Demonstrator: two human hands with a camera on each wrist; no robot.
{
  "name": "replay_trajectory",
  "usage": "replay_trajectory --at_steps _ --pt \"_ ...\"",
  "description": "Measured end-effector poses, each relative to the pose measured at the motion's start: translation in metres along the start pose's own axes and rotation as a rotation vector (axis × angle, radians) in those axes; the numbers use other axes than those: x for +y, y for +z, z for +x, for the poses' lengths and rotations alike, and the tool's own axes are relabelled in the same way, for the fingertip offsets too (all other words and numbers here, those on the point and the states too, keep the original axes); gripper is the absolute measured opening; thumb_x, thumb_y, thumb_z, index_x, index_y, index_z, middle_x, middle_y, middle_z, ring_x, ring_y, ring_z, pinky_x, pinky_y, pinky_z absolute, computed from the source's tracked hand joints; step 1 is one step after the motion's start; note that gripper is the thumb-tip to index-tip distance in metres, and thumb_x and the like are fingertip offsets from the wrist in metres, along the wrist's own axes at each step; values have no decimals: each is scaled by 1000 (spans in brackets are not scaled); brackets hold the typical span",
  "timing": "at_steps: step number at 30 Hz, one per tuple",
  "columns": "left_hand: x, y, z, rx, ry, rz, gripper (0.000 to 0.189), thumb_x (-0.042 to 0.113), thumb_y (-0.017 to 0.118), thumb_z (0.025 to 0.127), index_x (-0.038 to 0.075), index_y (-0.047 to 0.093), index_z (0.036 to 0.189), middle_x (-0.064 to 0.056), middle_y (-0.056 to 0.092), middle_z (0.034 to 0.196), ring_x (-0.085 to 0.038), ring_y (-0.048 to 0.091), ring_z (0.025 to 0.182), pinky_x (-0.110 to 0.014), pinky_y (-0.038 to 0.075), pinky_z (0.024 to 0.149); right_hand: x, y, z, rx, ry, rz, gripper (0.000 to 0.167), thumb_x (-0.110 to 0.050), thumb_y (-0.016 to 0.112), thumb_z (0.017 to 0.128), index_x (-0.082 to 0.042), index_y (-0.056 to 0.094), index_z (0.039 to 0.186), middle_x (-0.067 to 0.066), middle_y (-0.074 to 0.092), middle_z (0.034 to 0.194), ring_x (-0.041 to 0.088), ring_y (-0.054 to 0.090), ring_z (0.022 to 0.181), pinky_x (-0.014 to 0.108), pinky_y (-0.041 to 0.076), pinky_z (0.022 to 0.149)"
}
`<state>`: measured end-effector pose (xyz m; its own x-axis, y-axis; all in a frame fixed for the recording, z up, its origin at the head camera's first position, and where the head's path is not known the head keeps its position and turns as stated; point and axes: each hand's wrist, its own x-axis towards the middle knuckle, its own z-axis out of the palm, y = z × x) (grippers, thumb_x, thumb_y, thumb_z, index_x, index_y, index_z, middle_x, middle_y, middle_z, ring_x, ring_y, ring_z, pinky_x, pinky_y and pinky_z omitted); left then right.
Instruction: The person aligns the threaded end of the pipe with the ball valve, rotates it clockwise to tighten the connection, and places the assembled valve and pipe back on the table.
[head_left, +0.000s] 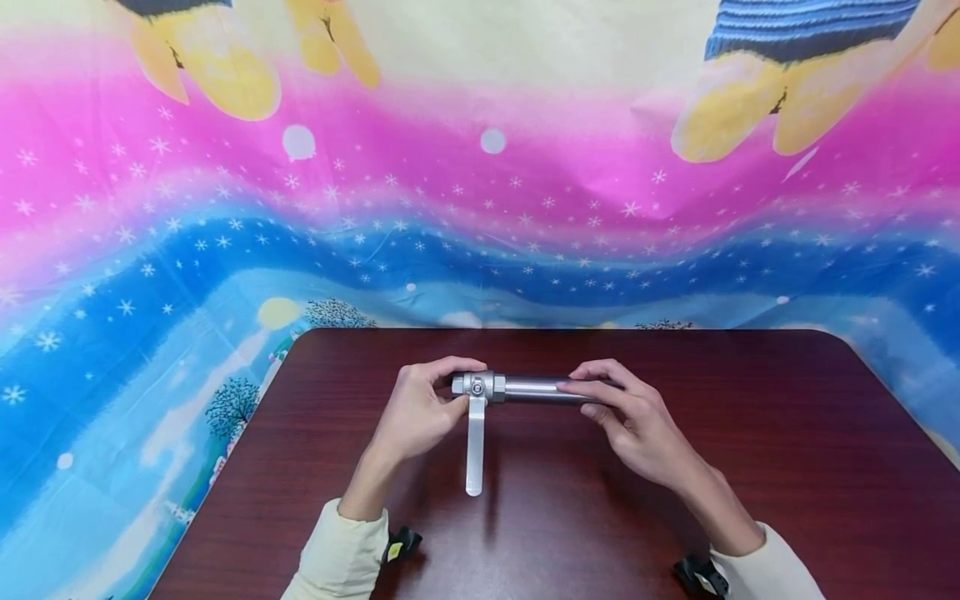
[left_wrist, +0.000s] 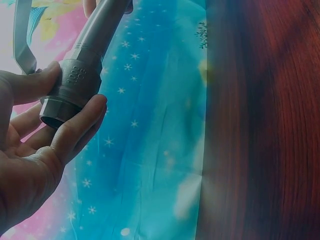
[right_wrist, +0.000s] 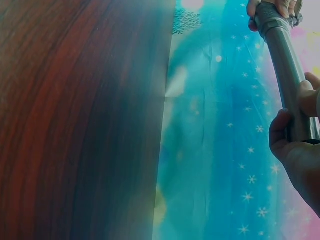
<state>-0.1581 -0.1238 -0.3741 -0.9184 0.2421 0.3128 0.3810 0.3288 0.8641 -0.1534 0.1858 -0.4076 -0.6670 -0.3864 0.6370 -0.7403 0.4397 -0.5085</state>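
Note:
A metal ball valve [head_left: 487, 385] with a long flat lever handle [head_left: 476, 450] is joined at its right end to a steel pipe [head_left: 532, 389]. My left hand [head_left: 416, 408] grips the valve body, thumb on one side and fingers on the other; the left wrist view shows the hex end of the valve [left_wrist: 57, 111] between them. Around the far end of the pipe, my right hand [head_left: 645, 425] holds with thumb and fingers, as the right wrist view shows on the pipe [right_wrist: 287, 70]. Valve and pipe lie level across the head view, the lever pointing toward me.
Beneath the hands spreads a dark red-brown wooden table [head_left: 345, 367] with rounded far corners. Behind it hangs a colourful cloth backdrop [head_left: 450, 183] with snowflakes. Black straps [head_left: 403, 543] sit at the cuffs of both pale sleeves [head_left: 337, 550].

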Motion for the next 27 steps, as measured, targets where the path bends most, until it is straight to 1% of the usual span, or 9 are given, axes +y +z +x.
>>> replay_trajectory --at_steps 7,10,12,14,16,18,21,23,27 --pt "1 0 0 -2 -5 -7 43 -14 72 85 8 80 120 -15 79 105 -14 70 78 -21 58 69 1 0 0 -19 -11 -20 54 15 73 89 -16 76 133 2 66 128 7 60 104 17 46 81" --pt "1 0 0 -6 -6 -9 43 -14 72 84 8 80 120 -15 79 106 -15 70 79 -22 58 70 0 1 -1 -32 16 -47 56 8 76 91 -18 71 140 3 63 134 10 58 113 19 44 88" --pt "0 0 0 -9 -2 -11 43 -14 72 84 8 80 120 -15 79 106 -14 70 79 -22 58 70 -1 1 -1 -36 33 -60 58 5 80 90 -20 70 141 6 60 138 14 55 123 19 42 98" --pt "-1 0 0 -6 3 -7 43 -15 71 84 8 80 120 -15 79 105 -14 70 79 -23 58 70 -2 2 -1 -35 42 -62 58 5 82 87 -21 71 138 7 57 140 17 53 130 17 38 105" --pt "-1 0 1 -3 7 -6 43 -15 71 84 8 80 120 -15 79 105 -13 69 79 -23 58 70 -2 2 -1 -20 24 -45 56 9 82 85 -19 74 132 10 57 139 21 53 131 15 37 108" --pt "0 0 1 -1 8 -3 43 -15 71 84 8 80 120 -15 79 105 -13 69 78 -23 58 70 -1 2 0 -5 2 -26 54 14 80 84 -18 77 126 11 58 135 21 54 127 13 39 107" --pt "0 0 0 -1 5 0 43 -14 72 84 8 80 120 -14 79 105 -13 69 79 -22 58 70 -1 2 0 10 -24 5 52 19 78 83 -16 79 121 9 60 128 16 58 119 11 45 96" --pt "1 0 0 -3 1 1 43 -14 72 85 8 80 120 -15 79 105 -13 69 79 -22 58 69 -1 2 0 10 -25 14 51 19 78 83 -16 79 120 6 61 126 12 58 116 10 47 91" --pt "1 0 -1 -3 -4 5 42 -13 72 85 8 80 121 -15 79 105 -13 69 79 -24 59 69 -2 1 0 7 -16 17 47 17 78 85 -15 79 120 4 62 125 9 59 112 11 48 88"
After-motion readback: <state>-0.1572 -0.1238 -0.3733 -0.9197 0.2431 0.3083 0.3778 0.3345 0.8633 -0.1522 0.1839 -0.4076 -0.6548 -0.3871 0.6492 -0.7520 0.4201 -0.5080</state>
